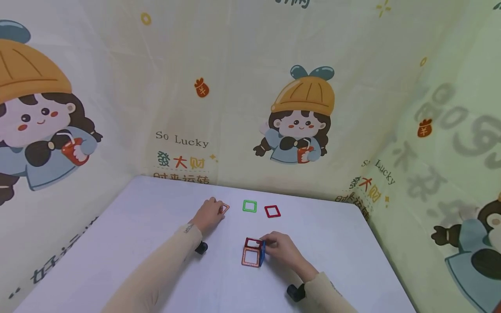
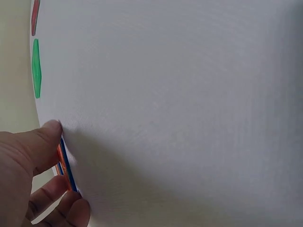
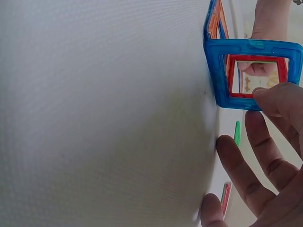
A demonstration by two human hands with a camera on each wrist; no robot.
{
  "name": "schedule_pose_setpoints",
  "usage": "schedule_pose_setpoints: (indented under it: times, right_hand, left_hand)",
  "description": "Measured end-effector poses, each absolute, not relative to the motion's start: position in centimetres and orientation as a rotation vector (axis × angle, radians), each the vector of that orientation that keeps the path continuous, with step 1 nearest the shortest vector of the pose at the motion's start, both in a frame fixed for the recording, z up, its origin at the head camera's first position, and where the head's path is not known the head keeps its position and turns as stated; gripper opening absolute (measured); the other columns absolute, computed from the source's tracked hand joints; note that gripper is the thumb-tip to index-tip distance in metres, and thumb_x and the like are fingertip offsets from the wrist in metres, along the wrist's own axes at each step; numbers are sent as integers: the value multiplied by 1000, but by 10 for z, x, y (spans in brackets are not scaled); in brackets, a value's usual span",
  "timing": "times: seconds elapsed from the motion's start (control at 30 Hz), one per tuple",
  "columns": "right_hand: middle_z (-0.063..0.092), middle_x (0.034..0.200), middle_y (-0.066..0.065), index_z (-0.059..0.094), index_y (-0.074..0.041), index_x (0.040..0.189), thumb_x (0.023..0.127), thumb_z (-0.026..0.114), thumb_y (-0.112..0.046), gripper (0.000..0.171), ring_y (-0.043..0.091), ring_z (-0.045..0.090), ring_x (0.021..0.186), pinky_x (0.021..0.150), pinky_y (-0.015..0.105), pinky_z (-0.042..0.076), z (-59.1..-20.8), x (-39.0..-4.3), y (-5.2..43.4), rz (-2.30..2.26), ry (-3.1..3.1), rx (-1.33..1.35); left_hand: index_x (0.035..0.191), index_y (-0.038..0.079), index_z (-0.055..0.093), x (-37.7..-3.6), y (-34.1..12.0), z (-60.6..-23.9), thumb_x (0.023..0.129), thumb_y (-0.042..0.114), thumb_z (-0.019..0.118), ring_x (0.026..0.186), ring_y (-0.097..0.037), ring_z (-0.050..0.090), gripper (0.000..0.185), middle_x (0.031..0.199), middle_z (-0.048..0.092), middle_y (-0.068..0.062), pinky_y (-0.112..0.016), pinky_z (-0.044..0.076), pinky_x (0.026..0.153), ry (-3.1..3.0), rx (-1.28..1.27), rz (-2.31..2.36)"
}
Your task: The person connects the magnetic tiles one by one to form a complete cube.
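Backdrop: a pale cloth (image 1: 242,87) hangs behind and to both sides of the desk, printed with cartoon girls in orange hats, "So Lucky" and Chinese characters.
Desk: a white desk (image 1: 156,261) with rounded far corners, closed in by the cloth on three sides.
Tile structure: a part-built cube of magnetic tiles (image 1: 253,252) stands near the middle of the desk, with orange, red and blue square frames joined upright.
Right hand (image 1: 283,250): its fingers touch the blue side of the cube; the thumb rests on the frame's lower edge.
Left hand (image 1: 209,215): it pinches an orange tile (image 1: 224,208) lying flat near the far edge, thumb on top and fingers curled beside it.
Loose tiles: a green tile (image 1: 249,206) and a red tile (image 1: 272,211) lie flat just right of the orange one, slightly apart.
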State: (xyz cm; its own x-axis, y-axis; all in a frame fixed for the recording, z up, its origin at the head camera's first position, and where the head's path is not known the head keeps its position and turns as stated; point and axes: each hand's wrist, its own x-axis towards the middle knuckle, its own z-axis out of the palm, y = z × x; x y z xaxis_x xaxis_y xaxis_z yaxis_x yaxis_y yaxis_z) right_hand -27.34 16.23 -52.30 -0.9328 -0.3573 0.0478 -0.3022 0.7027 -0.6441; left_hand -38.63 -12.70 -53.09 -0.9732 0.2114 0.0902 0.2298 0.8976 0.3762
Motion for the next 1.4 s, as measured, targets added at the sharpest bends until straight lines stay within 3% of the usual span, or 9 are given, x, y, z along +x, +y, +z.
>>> schedule_pose_setpoints:
  times: [0.2,0.43,0.63,1.03,1.4]
  right_hand:
    - [71,105,-4,77,-14,114,94,73,-11,21,17,65,101,93,45,56,-524,-274,163,-1061,2822,-541]
    - [71,105,-3,77,-14,114,94,73,-11,21,17,65,101,93,44,56,-523,-276,163,-1073,2810,-539]
    - [71,105,-3,78,-15,114,94,74,-12,20,17,65,100,92,44,57,-524,-277,165,-1065,2817,-528]
    - [71,105,-3,78,-14,113,94,74,-11,20,16,64,99,91,43,57,-521,-281,163,-1066,2814,-533]
    - [71,105,-3,78,-14,112,94,74,-11,18,16,65,99,90,42,57,-521,-283,161,-1082,2802,-525]
  left_hand:
    - [88,13,60,-387,-127,-532,97,20,73,83,-21,49,17,91,52,-4,-36,45,74,-3030,-405,-568]
    - [100,5,63,-377,-130,-520,99,9,66,82,-21,55,5,91,59,-8,-39,51,79,-2992,-407,-627]
    - [116,3,64,-375,-129,-515,98,8,67,92,-22,64,19,100,65,-9,-40,55,86,-2908,-396,-703]
    - [114,3,72,-370,-136,-500,99,9,63,91,-22,62,19,100,67,-9,-40,56,89,-2885,-268,-811]
    - [109,4,75,-343,-135,-483,92,12,72,81,-18,59,19,91,69,-6,-32,53,71,-2960,-197,-933]
